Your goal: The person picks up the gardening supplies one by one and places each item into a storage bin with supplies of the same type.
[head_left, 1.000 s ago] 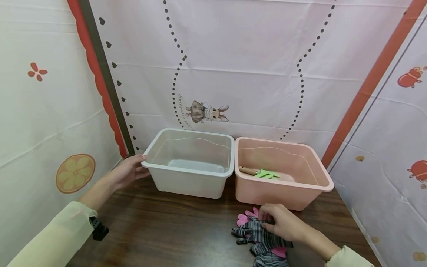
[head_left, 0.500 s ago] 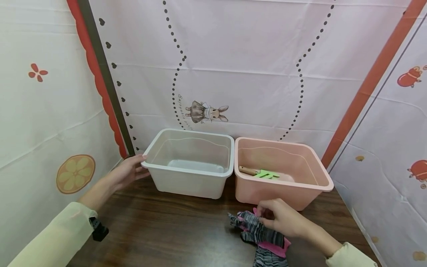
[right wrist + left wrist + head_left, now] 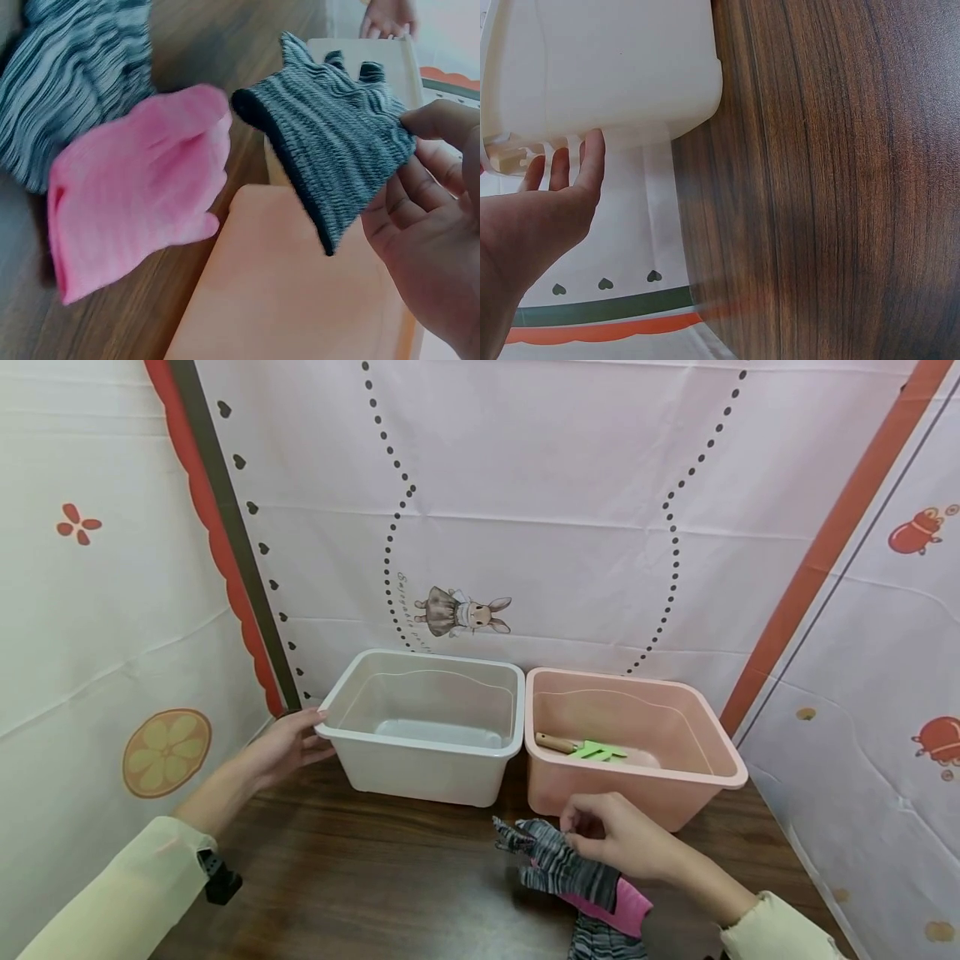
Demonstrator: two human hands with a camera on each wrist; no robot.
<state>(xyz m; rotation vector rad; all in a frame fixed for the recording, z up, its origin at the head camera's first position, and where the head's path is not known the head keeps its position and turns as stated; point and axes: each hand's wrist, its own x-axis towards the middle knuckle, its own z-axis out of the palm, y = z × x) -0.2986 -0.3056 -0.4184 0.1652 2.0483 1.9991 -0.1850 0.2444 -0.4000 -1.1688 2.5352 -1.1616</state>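
Note:
My left hand (image 3: 288, 747) grips the left front corner of a whitish plastic bin (image 3: 423, 775), thumb at the rim and fingers beneath it. In the left wrist view those fingers (image 3: 591, 161) lie against the bin's side. A grey-and-black striped knit glove (image 3: 330, 142) hangs from my right hand (image 3: 626, 839), pinched between thumb and fingertips at its edge. The glove's cuff gapes toward the right wrist camera. Below it on the table lie a pink glove (image 3: 142, 191) and another striped glove (image 3: 603, 941), partly covered in the head view.
A pink bin (image 3: 600, 789) stands right of the whitish one, their rims side by side. Inside it lies a green pronged garden tool (image 3: 597, 752) with a wooden handle. Printed cloth (image 3: 555, 510) hangs behind and on both sides of the dark wooden table (image 3: 375, 868).
My right hand has drawn the striped glove up and to the left, off the pile, uncovering more of the pink glove. The left hand stays at the bin's corner.

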